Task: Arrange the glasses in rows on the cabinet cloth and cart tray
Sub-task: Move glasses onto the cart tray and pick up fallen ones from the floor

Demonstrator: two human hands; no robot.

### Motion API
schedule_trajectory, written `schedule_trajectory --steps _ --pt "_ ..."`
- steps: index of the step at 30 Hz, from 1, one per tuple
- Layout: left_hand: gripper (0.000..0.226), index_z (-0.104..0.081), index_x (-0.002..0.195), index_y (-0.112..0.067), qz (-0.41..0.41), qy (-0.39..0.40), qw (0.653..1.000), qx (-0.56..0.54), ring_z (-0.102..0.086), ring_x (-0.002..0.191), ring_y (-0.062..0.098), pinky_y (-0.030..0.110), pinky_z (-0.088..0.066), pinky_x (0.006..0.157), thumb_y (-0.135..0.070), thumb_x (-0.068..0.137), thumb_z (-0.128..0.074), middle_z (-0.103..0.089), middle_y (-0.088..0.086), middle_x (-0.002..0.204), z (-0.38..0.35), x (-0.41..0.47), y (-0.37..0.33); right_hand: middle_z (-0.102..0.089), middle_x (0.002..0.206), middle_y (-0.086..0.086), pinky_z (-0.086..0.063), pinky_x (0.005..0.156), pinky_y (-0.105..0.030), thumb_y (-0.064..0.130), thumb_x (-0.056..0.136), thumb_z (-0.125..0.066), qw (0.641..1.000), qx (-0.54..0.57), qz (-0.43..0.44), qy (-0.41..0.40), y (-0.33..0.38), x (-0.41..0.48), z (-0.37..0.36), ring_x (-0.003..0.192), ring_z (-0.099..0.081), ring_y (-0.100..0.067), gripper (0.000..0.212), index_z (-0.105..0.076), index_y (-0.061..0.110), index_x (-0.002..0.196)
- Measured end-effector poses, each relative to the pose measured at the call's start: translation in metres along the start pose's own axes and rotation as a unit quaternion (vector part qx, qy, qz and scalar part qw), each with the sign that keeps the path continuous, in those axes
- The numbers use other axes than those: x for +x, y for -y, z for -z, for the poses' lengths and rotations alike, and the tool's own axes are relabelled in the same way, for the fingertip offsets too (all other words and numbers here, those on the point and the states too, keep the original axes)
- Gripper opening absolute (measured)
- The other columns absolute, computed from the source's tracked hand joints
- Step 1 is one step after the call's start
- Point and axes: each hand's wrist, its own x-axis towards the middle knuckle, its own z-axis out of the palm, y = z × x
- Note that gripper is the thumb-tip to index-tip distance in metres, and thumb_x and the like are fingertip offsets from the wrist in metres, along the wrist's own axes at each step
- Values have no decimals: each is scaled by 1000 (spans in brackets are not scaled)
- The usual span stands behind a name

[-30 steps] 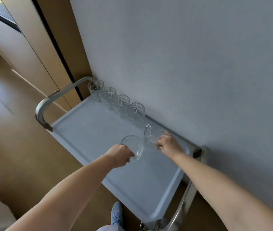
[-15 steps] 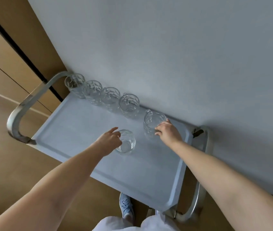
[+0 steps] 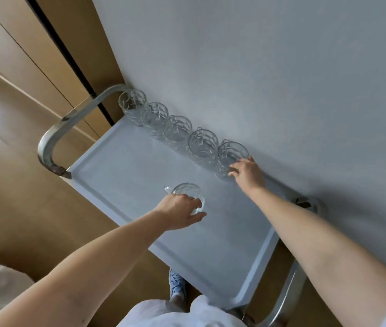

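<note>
Head view | your left hand [image 3: 180, 208]: fingers clamped round the loose glass [image 3: 185, 188], mid tray [image 3: 121, 175] | right hand [image 3: 248, 173]: fingers against the row's end glass [image 3: 231, 152] by the far wall [image 3: 258, 67], grip unclear | best lift, not drag; set down just right, gently.

Blocked along far edge by glass row [image 3: 178, 129] at wall [image 3: 258, 67], right hand [image 3: 248, 173] round end glass [image 3: 232, 149]. Blocked mid-tray by lone glass [image 3: 185, 188] under left hand [image 3: 178, 211]. Open across tray [image 3: 121, 175] between. Barred leftward by handle [image 3: 52, 138].
</note>
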Motion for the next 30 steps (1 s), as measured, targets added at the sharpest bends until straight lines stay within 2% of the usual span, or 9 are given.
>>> schedule_trajectory --steps 6,10,17,19,21,23,25,27,30 --pt "34 -57 116 -19 61 20 997 33 -61 101 26 29 -41 74 -42 93 -50 -66 3 109 -2 14 -11 -64 121 -13 -20 108 -27 13 86 -63 996 -78 41 24 0 7 14 133 -39 -23 23 -70 9 108" --pt "33 -57 115 -16 81 2 996 30 -60 99 27 30 -41 74 -39 94 -49 -66 5 107 -5 12 -16 -60 129 -7 -23 111 -30 15 89 -59 987 -138 57 61 0 -5 10 136 -35 -22 33 -63 15 122" --pt "43 -52 122 -20 110 4 994 15 -57 109 24 30 -42 79 -51 93 -46 -62 1 117 -7 0 -24 -57 133 -6 -25 111 -33 26 94 -53 979 -185 76 44 -5 -19 10 137 -35 -21 38 -56 15 130" --pt "45 -52 125 -22 116 -7 993 13 -54 113 23 31 -40 88 -53 93 -46 -61 2 119 -9 -5 -23 -63 124 -9 -32 107 -35 20 90 -58 981 -156 113 3 1 -22 12 126 -48 -26 36 -61 11 124" --pt "47 -51 128 -24 107 -33 993 24 -48 122 20 29 -34 101 -54 93 -46 -58 -1 125 -15 -12 -21 -71 98 -10 -44 94 -34 11 79 -64 971 -115 191 -85 10 -25 12 99 -64 -31 25 -72 8 103" --pt "51 -49 133 -23 105 -77 991 17 -38 132 18 29 -27 109 -53 92 -47 -52 -5 135 -19 -19 -16 -72 86 -6 -50 88 -33 20 79 -54 954 -86 263 -114 25 -38 10 84 -68 -26 25 -74 10 91" --pt "60 -44 138 -20 118 -118 986 5 -29 138 20 30 -21 113 -53 89 -52 -43 -4 144 -19 -29 -11 -72 90 -4 -50 90 -38 34 82 -46 943 -68 315 -78 41 -50 0 88 -67 -23 38 -74 11 94" --pt "75 -34 145 -16 141 -122 982 9 -21 143 22 32 -15 116 -56 85 -55 -33 0 151 -16 -39 -4 -71 100 -9 -48 94 -37 47 82 -43 938 -48 343 11 61 -65 -10 97 -66 -25 52 -72 9 102" --pt "94 -16 151 -13 195 -89 977 2 -12 145 25 35 -10 118 -61 82 -58 -20 2 156 -12 -53 10 -59 129 -9 -23 114 -34 58 86 -47 917 -135 315 204 90 -80 -28 127 -48 -24 63 -59 11 125"
